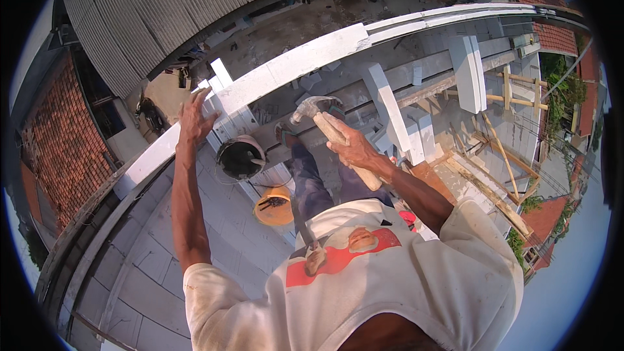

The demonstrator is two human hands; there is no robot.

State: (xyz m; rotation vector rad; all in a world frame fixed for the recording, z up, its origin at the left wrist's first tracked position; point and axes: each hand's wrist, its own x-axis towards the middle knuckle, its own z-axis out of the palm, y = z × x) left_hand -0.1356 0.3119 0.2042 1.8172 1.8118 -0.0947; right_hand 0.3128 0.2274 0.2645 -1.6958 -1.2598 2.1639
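Note:
My right hand [356,147] is closed round the wooden handle of a claw hammer [330,129]. The hammer's metal head points up and to the left, over my sandalled feet. My left hand [194,119] is raised at the left with its fingers spread and holds nothing. It is next to the long white block wall [276,73] and some short white block pieces; whether it touches them I cannot tell. Below and between my arms stands a dark bucket [239,158] with a tool handle inside. A yellow tub [273,208] with dark items in it stands nearer to me.
The wall drops to a lower yard beyond it. Several pale blocks [385,101] stand at the right, near wooden planks and poles [500,149]. A corrugated roof [156,10] lies across the far left, and a tiled roof [65,136] is at the left.

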